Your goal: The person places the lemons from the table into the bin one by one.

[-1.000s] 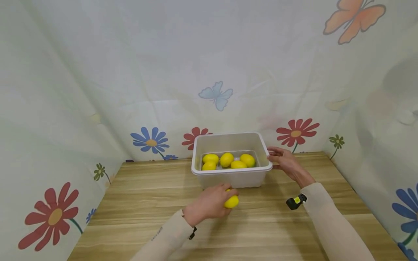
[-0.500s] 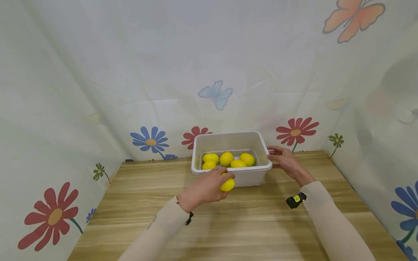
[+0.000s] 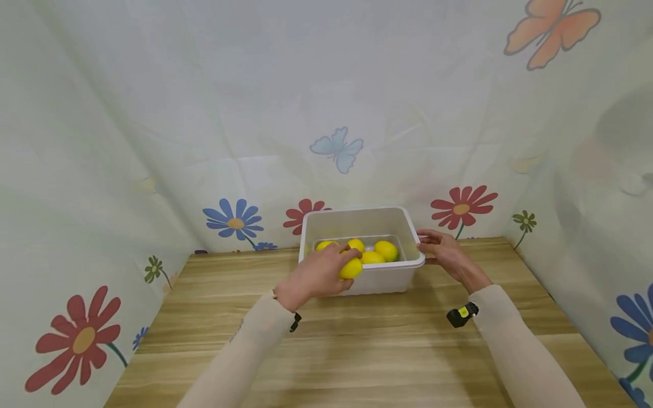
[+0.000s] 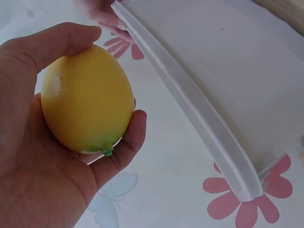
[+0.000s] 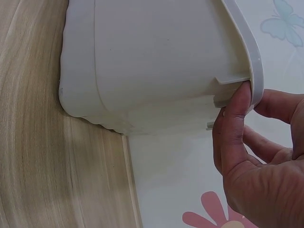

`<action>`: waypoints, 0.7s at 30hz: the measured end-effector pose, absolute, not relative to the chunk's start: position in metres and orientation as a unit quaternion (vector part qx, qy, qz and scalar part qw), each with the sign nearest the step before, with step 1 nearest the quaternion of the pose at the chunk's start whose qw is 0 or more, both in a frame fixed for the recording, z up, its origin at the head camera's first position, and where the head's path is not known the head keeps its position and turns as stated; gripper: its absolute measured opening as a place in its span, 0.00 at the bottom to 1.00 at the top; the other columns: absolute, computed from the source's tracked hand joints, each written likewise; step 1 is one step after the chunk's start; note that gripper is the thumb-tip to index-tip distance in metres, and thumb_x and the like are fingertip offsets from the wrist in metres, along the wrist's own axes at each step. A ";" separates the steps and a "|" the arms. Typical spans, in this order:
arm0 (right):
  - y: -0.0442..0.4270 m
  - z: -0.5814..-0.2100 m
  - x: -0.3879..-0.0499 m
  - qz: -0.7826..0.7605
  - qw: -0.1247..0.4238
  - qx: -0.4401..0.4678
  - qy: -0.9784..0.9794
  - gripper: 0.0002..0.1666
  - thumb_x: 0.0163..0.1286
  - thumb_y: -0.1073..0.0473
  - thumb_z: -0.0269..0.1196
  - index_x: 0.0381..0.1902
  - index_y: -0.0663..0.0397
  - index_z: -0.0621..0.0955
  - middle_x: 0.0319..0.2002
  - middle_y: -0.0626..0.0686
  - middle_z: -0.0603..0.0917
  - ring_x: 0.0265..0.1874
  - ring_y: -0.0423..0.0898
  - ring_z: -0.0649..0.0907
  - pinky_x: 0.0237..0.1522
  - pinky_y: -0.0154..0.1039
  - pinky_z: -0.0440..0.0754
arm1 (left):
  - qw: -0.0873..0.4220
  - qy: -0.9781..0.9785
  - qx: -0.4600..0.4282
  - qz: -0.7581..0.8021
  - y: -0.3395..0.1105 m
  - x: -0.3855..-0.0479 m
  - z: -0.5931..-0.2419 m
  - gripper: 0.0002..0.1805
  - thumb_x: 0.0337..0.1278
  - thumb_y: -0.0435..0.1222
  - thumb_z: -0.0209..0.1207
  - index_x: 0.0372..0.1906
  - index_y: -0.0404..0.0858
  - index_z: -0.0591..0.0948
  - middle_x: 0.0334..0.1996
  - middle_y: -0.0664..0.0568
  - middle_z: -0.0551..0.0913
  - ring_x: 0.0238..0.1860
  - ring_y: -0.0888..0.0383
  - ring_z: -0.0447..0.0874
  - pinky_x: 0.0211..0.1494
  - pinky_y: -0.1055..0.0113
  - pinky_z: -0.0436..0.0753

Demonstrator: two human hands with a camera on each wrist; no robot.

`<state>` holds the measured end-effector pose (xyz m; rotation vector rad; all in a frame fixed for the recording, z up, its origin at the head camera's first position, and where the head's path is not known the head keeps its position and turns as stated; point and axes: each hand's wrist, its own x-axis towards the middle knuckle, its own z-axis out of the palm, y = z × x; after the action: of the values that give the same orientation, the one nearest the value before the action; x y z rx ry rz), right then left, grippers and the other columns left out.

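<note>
My left hand [image 3: 317, 273] grips a yellow lemon [image 4: 88, 99] with a small green stem tip, its fingers and thumb curled round the fruit. In the head view this lemon is at the front rim of a white plastic bin [image 3: 380, 280], towards its left side. Several more lemons [image 3: 386, 250] lie on the bin's floor, some partly hidden behind my left hand. My right hand [image 3: 448, 255] pinches the bin's right rim [image 5: 256, 61], thumb on one side and curled fingers beneath the lip, as the right wrist view shows.
The bin stands near the back edge of a wood-grain table [image 3: 388, 351]. Behind it and at both sides hangs a pale curtain [image 3: 245, 113] printed with flowers and butterflies. A small black wrist device [image 3: 461, 315] sits by the right sleeve.
My left hand has lifted the lemon from in front of the bin up to its front rim, moving away from me and slightly left. The right hand and bin stay in place.
</note>
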<state>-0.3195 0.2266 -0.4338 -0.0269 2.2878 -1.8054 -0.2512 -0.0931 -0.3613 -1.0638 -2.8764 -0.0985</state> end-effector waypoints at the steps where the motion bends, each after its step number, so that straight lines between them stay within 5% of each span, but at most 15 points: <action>1: 0.227 -0.434 -0.319 -0.616 0.114 -0.010 0.779 0.34 0.75 0.60 0.54 0.76 0.53 0.59 0.68 0.66 0.67 0.63 0.63 0.73 0.59 0.52 0.80 | 0.036 -0.937 -0.347 -0.031 -0.093 -0.253 -0.359 0.30 0.57 0.46 0.65 0.65 0.49 0.73 0.60 0.51 0.76 0.53 0.53 0.78 0.59 0.60 0.81; 6: 0.226 -0.434 -0.319 -0.618 0.114 -0.011 0.778 0.35 0.75 0.60 0.54 0.76 0.52 0.59 0.69 0.67 0.67 0.64 0.65 0.71 0.60 0.52 0.80 | 0.036 -0.938 -0.344 -0.041 -0.092 -0.260 -0.349 0.29 0.57 0.45 0.65 0.64 0.49 0.74 0.53 0.53 0.78 0.46 0.56 0.77 0.55 0.63 0.81; 21: 0.226 -0.434 -0.320 -0.613 0.115 -0.007 0.781 0.35 0.74 0.61 0.54 0.76 0.52 0.59 0.69 0.66 0.67 0.64 0.65 0.72 0.60 0.53 0.79 | -0.005 -0.945 -0.315 -0.086 -0.085 -0.294 -0.331 0.28 0.57 0.44 0.66 0.62 0.50 0.74 0.54 0.54 0.77 0.48 0.55 0.76 0.59 0.62 0.80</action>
<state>-0.3198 0.2262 -0.4335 -0.0217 2.2897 -1.7967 -0.2941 -0.0848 -0.3309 -0.9923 -2.9796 -0.2706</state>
